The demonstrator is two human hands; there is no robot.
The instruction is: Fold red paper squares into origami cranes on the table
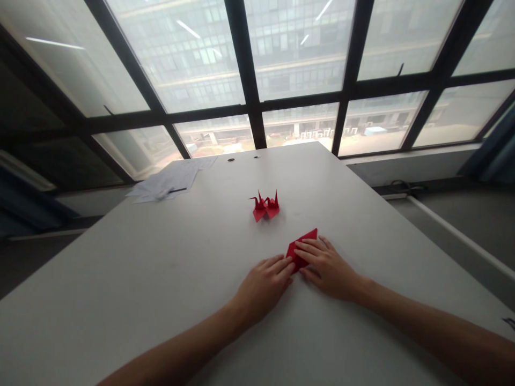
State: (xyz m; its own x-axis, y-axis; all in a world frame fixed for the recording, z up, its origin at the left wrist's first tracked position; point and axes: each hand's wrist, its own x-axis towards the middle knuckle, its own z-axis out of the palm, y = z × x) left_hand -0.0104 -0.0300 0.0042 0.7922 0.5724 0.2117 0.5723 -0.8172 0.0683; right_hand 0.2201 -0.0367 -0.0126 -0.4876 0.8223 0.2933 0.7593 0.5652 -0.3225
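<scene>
A piece of folded red origami paper (303, 244) lies on the white table, its pointed corner toward the far right. My left hand (267, 281) is at the paper's left edge, fingers together and pinching the near-left corner, with the thumb tucked low and partly hidden. Stretched across the top of the paper, the fingers of my right hand (328, 265) lie flat and slightly apart, covering its right part. Beyond both hands, two red paper cranes (265, 208) stand close together with their necks and tails up.
White paper sheets (173, 179) with a dark pen (177, 190) lie at the table's far left. Small round dark spots (230, 160) mark the far end of the table (161, 268). Large dark-framed windows rise behind; a blue curtain (28, 198) hangs at the left.
</scene>
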